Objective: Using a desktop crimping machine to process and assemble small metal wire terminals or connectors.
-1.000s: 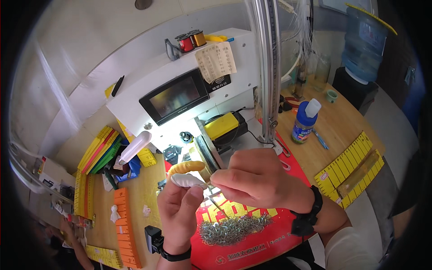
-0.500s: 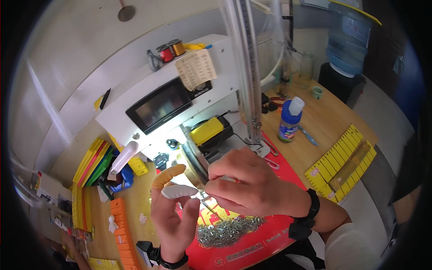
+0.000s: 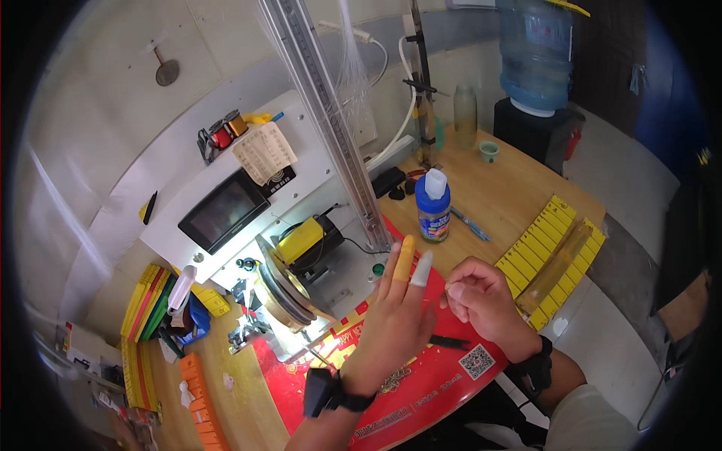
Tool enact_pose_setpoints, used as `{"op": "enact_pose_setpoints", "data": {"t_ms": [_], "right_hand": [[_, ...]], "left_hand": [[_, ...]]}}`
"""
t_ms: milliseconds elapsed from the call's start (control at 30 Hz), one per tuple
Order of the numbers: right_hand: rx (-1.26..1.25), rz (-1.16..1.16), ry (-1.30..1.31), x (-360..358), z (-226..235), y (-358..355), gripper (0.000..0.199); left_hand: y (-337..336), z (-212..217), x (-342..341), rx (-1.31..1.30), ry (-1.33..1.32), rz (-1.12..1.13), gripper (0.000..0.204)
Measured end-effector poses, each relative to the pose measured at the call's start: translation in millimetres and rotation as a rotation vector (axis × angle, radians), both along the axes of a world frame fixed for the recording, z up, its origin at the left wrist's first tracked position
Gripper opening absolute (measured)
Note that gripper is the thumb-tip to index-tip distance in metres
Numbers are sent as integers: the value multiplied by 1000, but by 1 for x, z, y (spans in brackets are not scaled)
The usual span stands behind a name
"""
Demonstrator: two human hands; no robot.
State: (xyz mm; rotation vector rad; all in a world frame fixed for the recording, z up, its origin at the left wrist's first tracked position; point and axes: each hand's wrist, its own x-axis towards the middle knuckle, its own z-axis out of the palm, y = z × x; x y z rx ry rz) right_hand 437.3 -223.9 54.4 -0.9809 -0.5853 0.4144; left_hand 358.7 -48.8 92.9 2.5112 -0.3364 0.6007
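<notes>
My left hand (image 3: 391, 319) is stretched out over the red mat (image 3: 447, 395), its fingers straight and together. It holds nothing that I can see. An orange finger cot (image 3: 404, 259) and a white finger cot (image 3: 422, 269) cover two of its fingers. Just right of it, my right hand (image 3: 489, 304) is closed in a pinch; whatever lies between thumb and forefinger is too small to name. A thin black object (image 3: 450, 342) lies on the mat below the hands. Of the pile of small metal pieces (image 3: 395, 381), only a bit shows beside my left wrist.
A white machine with a dark screen (image 3: 224, 210) and a lit round wheel (image 3: 282, 289) stands behind the mat. A blue-capped bottle (image 3: 434, 207) and a yellow ruled tray (image 3: 553, 255) are at the right. An orange strip tray (image 3: 203, 406) lies at the left.
Both hands have moved right, away from the wheel, and apart from each other. My left hand's fingers have straightened from a bend. The view has shifted, so the machine sits farther left.
</notes>
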Motion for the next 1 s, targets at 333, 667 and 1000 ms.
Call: {"op": "enact_pose_setpoints", "data": {"t_ms": [333, 667, 1000], "right_hand": [[169, -358, 78, 34, 58, -61, 5], [209, -376, -441, 32, 279, 44, 13], [197, -384, -528, 80, 358, 150, 13]], "left_hand": [[-13, -13, 19, 175, -29, 40, 57], [-30, 55, -98, 59, -285, -116, 66], [8, 74, -119, -122, -442, -60, 44]]}}
